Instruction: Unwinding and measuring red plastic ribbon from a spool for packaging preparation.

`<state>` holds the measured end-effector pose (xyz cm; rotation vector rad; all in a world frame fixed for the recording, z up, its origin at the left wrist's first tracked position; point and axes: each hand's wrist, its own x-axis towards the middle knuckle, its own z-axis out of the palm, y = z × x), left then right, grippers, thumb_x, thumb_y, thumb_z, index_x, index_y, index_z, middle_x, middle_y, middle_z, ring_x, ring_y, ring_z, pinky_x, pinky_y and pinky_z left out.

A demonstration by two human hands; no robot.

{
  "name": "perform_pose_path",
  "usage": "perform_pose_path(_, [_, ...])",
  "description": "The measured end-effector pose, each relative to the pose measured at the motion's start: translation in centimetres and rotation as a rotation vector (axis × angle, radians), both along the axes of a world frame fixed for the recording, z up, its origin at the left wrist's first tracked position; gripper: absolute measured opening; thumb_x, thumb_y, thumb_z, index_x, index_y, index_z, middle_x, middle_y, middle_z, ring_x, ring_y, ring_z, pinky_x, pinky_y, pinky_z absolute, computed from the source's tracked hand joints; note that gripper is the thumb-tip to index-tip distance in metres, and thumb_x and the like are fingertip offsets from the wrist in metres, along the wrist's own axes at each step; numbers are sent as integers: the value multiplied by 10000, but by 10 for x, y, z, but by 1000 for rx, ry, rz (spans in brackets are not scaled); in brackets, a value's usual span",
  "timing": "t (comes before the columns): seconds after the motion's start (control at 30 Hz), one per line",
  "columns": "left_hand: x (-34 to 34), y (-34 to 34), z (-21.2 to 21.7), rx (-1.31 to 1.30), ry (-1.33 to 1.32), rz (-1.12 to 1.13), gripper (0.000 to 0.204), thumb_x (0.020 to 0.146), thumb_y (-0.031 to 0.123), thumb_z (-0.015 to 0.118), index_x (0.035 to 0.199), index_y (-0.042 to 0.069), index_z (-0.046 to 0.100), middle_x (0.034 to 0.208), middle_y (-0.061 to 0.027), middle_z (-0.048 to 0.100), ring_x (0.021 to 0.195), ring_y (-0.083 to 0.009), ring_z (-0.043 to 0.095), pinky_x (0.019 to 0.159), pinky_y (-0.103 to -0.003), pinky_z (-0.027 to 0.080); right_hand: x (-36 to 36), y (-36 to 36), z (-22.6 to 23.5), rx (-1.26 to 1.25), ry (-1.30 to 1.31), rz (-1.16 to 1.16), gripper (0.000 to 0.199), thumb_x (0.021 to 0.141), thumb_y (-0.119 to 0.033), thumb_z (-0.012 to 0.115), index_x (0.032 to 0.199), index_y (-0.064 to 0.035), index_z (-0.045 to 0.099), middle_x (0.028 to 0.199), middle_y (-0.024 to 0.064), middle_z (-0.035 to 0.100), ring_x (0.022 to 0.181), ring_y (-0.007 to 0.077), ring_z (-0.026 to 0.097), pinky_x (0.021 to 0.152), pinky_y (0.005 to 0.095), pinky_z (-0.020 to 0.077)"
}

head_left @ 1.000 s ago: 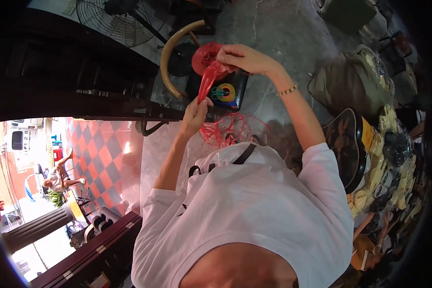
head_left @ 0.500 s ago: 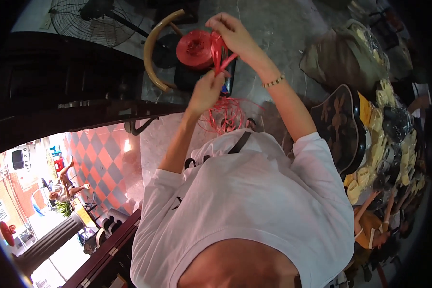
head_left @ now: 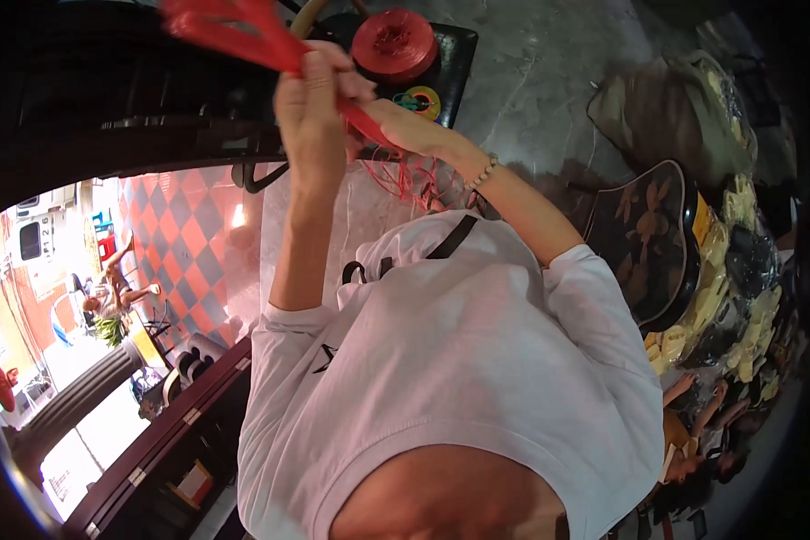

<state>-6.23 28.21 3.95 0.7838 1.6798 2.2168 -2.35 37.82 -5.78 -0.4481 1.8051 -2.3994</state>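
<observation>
A bundle of red plastic twine [head_left: 234, 36], looped and blurred at its upper end, is gripped in my left hand [head_left: 310, 112]. Its lower part runs down to my right hand [head_left: 405, 126], which closes around the red strands just beside the left. Behind the hands, a large roll of red plastic twine [head_left: 394, 45] lies on a black seat [head_left: 462, 54]. Close by on that seat are a yellow ring [head_left: 427, 101] and something green that I cannot make out fully. Loose red strands [head_left: 400, 175] hang below my right hand.
Dark wooden furniture [head_left: 108, 90] stands to the left, above a bright doorway with a chequered floor [head_left: 184, 234]. On the right are a padded chair back [head_left: 639, 234], a large dark sack [head_left: 648, 117] and piles of pale items in clear plastic [head_left: 733, 279]. Other people [head_left: 693, 423] sit at lower right.
Both hands have moved left and slightly down in the view, carrying the red bundle, whose looped end now swings to the upper left. The twine roll and seat show more fully.
</observation>
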Motion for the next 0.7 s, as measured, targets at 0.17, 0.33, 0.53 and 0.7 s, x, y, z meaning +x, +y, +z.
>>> perform_pose_path(0.17, [-5,-53,45,291,30,36,220,943,214,384,818,58,476,584,14,315,470,-76,272,479,-218,286,-6,25,-8,458,-47,-83,324,914,-267,397,834,-6,572,834,27,544,742,73,480,722,209,387])
perform_pose_path(0.33, [10,-74,68,411,60,179,229,930,207,408,771,56,471,574,11,268,459,-77,219,438,-227,216,2,-22,25,59,153,94,429,932,-359,314,920,-26,583,824,13,542,783,92,484,730,240,395])
perform_pose_path(0.53, [2,-179,92,562,93,568,258,903,82,378,647,76,349,541,16,210,444,-97,185,437,-246,179,11,-18,29,204,-96,718,266,909,-278,450,946,-35,554,678,-62,479,596,20,391,524,186,345])
perform_pose_path(0.7, [-14,-322,37,624,-83,598,246,902,73,383,658,87,356,519,27,194,416,-81,182,424,-224,187,-3,65,-15,267,-153,651,231,894,-231,495,886,-3,534,648,-49,424,570,34,382,519,188,333])
